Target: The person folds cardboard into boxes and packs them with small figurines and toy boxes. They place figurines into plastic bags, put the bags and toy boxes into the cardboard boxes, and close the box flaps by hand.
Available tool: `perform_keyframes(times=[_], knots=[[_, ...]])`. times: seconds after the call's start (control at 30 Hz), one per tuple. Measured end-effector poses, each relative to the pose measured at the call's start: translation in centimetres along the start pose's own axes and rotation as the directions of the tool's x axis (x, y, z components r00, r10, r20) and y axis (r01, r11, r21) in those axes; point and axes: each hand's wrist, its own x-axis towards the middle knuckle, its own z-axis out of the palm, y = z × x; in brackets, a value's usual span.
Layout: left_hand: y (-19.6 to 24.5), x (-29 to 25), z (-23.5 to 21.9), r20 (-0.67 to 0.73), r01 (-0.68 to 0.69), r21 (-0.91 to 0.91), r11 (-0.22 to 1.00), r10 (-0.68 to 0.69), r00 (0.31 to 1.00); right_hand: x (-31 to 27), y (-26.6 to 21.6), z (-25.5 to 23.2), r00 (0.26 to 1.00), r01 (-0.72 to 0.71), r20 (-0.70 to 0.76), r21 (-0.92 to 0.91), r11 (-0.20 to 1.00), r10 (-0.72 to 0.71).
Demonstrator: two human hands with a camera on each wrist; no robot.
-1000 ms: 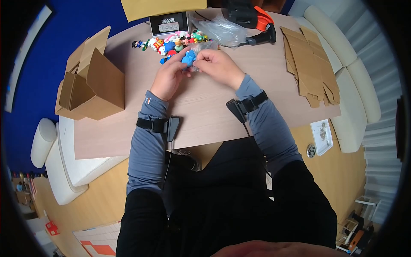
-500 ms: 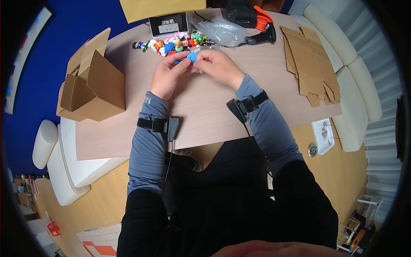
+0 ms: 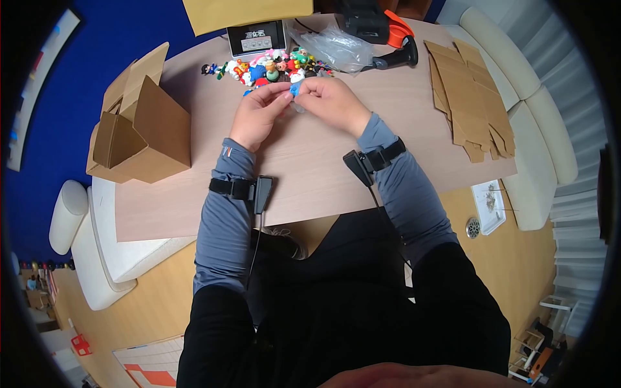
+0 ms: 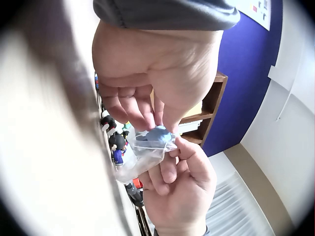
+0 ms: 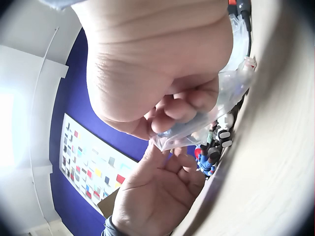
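Above the desk [image 3: 310,174], left hand [image 3: 257,116] and right hand [image 3: 333,103] both pinched a small clear bag [image 4: 142,160] holding the blue figure [image 4: 155,133]. Exposed a second earlier, the figure was now nearly inside. Bag mouth faced the left fingers, long axis running hand to hand; toy pile [image 3: 268,64] lay just beyond

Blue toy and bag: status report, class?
Left hand pinches blue toy. Right hand holds clear bag open. Toy at bag mouth. Nothing blocking.
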Motion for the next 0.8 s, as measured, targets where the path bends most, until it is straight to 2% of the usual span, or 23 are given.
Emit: perform_keyframes(times=[0.07, 0.1, 0.17, 0.2, 0.27, 0.3, 0.37, 0.4, 0.47, 0.7, 0.8], knots=[[0.0, 0.0, 0.0, -0.004, 0.032, 0.054, 0.998, -0.032, 0.999, -0.1, -0.8, 0.0, 0.998, -0.066, 0.03, 0.151, 0.986, 0.063], [-0.1, 0.1, 0.0, -0.003, 0.032, 0.054, 0.998, -0.032, 0.999, -0.2, -1.2, -0.1, 0.998, -0.067, 0.029, 0.151, 0.986, 0.064], [-0.2, 0.0, 0.1, -0.034, 0.022, 0.083, 0.996, -0.019, 0.999, -0.2, -1.7, -0.3, 0.983, -0.184, 0.067, 0.269, 0.946, 0.172], [-0.2, 0.0, 0.3, -0.034, 0.022, 0.083, 0.996, -0.019, 0.999, -0.2, -1.7, -0.3, 0.983, -0.184, 0.067, 0.268, 0.946, 0.172], [0.8, -0.5, 1.1, -0.016, 0.101, -0.095, 0.99, -0.103, 0.995, -0.1, -1.6, -0.4, 0.985, -0.16, 0.11, 0.311, 0.937, 0.132], [0.9, -0.5, 1.2, -0.017, 0.101, -0.095, 0.99, -0.103, 0.995, -0.1, -1.6, -0.3, 0.985, -0.161, 0.112, 0.311, 0.937, 0.132], [1.0, -0.6, 1.2, 0.067, 0.154, -0.127, 0.98, -0.146, 0.987, -0.1, -1.8, -0.2, 0.988, -0.14, 0.116, 0.39, 0.91, 0.103], [0.5, -0.4, 0.9, 0.066, 0.155, -0.128, 0.98, -0.148, 0.987, 0.0, -1.9, -0.2, 0.988, -0.142, 0.118, 0.39, 0.91, 0.104], [-0.4, 0.0, 0.3, 0.073, 0.026, -0.046, 0.999, -0.023, 0.997, 0.1, -2.0, -0.3, 0.99, -0.138, 0.078, 0.34, 0.93, 0.119], [-0.5, 0.0, 0.5, 0.026, 0.008, -0.012, 1.0, -0.007, 1.0, 0.1, -1.6, -0.4, 0.98, -0.17, 0.159, 0.367, 0.915, 0.119], [0.9, -0.7, 1.2, 0.013, 0.082, -0.098, 0.992, -0.081, 0.997, 0.1, -1.1, -0.3, 0.985, -0.129, 0.163, 0.454, 0.882, 0.06]])
